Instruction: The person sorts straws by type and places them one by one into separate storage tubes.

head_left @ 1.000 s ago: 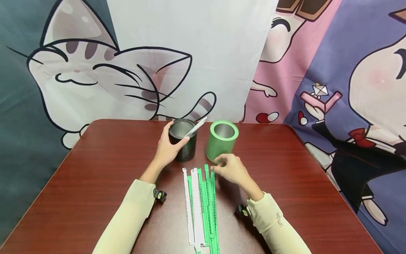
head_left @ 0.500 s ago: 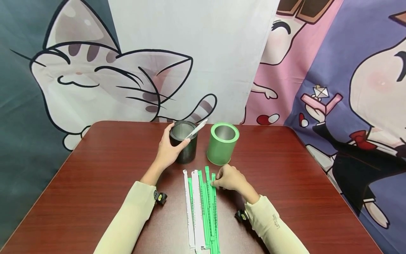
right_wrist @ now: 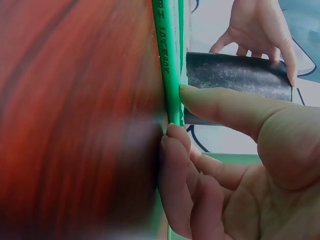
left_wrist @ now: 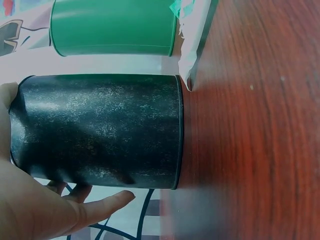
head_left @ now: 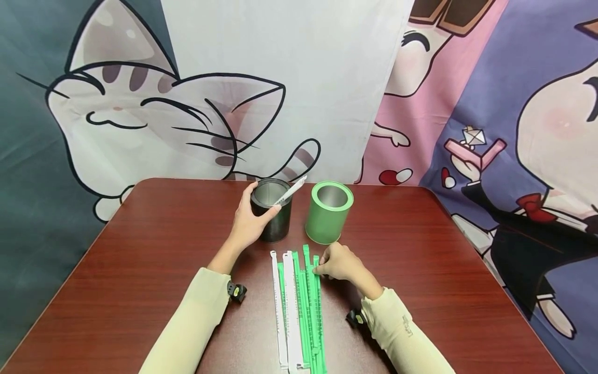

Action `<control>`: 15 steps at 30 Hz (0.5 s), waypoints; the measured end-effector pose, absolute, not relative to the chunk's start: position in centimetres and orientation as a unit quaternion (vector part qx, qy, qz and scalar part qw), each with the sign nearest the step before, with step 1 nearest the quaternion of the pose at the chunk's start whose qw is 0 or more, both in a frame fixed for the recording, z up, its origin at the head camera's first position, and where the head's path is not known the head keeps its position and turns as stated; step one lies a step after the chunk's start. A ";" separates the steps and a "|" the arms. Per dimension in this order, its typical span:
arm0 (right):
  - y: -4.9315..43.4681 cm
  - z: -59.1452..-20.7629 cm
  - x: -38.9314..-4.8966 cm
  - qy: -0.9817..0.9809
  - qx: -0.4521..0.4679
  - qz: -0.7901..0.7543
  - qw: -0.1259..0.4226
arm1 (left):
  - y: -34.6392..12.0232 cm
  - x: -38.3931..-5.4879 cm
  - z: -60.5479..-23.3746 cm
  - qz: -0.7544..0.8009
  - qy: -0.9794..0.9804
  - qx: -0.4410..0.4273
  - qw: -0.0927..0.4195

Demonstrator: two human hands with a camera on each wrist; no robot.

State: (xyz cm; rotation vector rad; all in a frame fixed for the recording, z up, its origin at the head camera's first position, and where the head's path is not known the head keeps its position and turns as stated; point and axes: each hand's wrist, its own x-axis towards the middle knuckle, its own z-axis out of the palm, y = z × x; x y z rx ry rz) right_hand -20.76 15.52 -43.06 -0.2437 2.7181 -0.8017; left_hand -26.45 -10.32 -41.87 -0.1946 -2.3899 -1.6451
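Observation:
My left hand (head_left: 247, 222) grips the black can (head_left: 278, 223), with the thumb on its near side by the rim and fingers around the far left side. A white, slim wrapped straw (head_left: 291, 191) leans out of that can. My right hand (head_left: 342, 264) pinches the upper part of a green wrapped straw (right_wrist: 171, 60) between thumb and fingertips, low over the table. This straw bears dark printed writing and is the rightmost of a bundle. Beside it lie several more green straws (head_left: 301, 311) and a few white straws (head_left: 290, 311), side by side.
A green can (head_left: 322, 223) stands upright right of the black one, just beyond my right hand. The reddish-brown wooden table (head_left: 154, 270) ends at a cloth backdrop (head_left: 336, 93) with cartoon figures. A small black wrist camera (head_left: 237, 292) sits at my left cuff.
My right hand has come down from beside the green can's base to the top of the rightmost green straw and now pinches it. The left hand keeps its grip on the black can.

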 end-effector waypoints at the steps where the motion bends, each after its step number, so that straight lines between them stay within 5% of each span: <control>1: 15.5 -43.1 -20.8 0.944 -0.085 -0.282 0.149 | -10.3 -26.5 -41.9 -0.562 -0.816 -0.067 0.116; 15: 15.7 -43.2 -20.6 0.949 -0.095 -0.269 0.133 | -10.3 -26.4 -41.7 -0.560 -0.818 -0.062 0.112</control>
